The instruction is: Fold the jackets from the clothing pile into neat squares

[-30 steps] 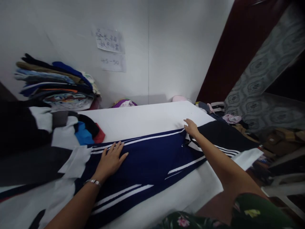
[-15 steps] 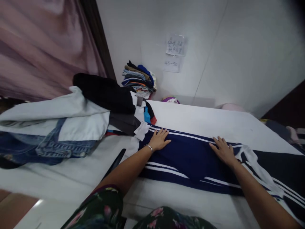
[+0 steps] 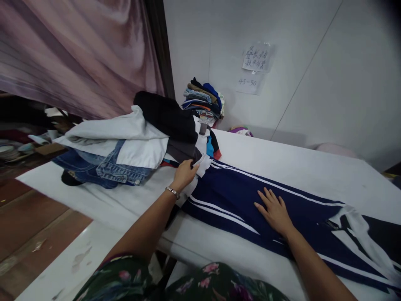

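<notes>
A navy zip jacket with white stripes (image 3: 232,188) lies spread on the white table, its white collar and zip at the right end. My left hand (image 3: 185,173) is at the jacket's left end, fingers closed at its white hem (image 3: 204,166); the fingertips are partly hidden. Flat on the middle of the navy cloth rests my right hand (image 3: 275,212), fingers spread, holding nothing. Just beyond my left hand is a heap of clothes, with a black garment (image 3: 167,117) and a pale garment lined with blue denim (image 3: 140,152).
Against the wall stands a stack of folded clothes (image 3: 205,100). Handwritten paper signs (image 3: 257,57) hang above the table (image 3: 282,161). A pink curtain (image 3: 94,50) covers the left side. Another dark garment (image 3: 384,236) lies past the collar.
My left hand has moved from the navy cloth to the jacket's left end and closed there. My right hand has slid away from the collar toward the middle. The view has turned left.
</notes>
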Tool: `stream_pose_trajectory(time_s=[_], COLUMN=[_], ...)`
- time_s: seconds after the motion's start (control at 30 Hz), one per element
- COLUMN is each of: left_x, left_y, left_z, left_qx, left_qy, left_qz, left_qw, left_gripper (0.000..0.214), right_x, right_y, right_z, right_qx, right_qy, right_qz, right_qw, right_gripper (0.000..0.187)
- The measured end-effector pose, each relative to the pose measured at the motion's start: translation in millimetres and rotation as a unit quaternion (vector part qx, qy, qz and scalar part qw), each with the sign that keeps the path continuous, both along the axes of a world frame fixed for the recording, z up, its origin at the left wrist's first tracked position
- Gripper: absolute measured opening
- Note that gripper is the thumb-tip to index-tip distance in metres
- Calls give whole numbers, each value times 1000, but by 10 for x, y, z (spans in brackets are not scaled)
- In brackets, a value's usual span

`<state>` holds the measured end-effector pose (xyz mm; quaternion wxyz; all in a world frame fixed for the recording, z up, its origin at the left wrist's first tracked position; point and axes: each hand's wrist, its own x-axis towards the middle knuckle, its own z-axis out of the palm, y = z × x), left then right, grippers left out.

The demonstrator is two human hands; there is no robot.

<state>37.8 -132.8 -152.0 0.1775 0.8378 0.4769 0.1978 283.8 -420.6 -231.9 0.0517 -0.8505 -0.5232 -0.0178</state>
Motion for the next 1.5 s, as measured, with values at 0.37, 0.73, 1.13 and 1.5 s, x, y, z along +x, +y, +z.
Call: stream_pose_trajectory(time_s=[0.37, 0.73, 1.13, 1.5], left_x=[71, 138, -65, -463], left_y=[205, 240, 168, -99], left_z=[-175, -87, -38, -62], left_qx=[-228, -214, -253, -101], left_qy=[-35, -75, -34, 84], left_qz=[8, 2, 7, -12], left_qw=[973, 974, 967, 991], left_gripper=[56, 48, 50, 35], right_x=[-39, -97, -450, -525], right_y=[14, 91, 310, 147], right_z=[57, 325, 155, 230], right_qx=[5, 51, 20, 116], right_qy=[23, 146, 60, 213], right_qz=[-2, -3, 117, 205], right_qw=[1000, 988, 991, 948], right_gripper=[59, 61, 61, 50])
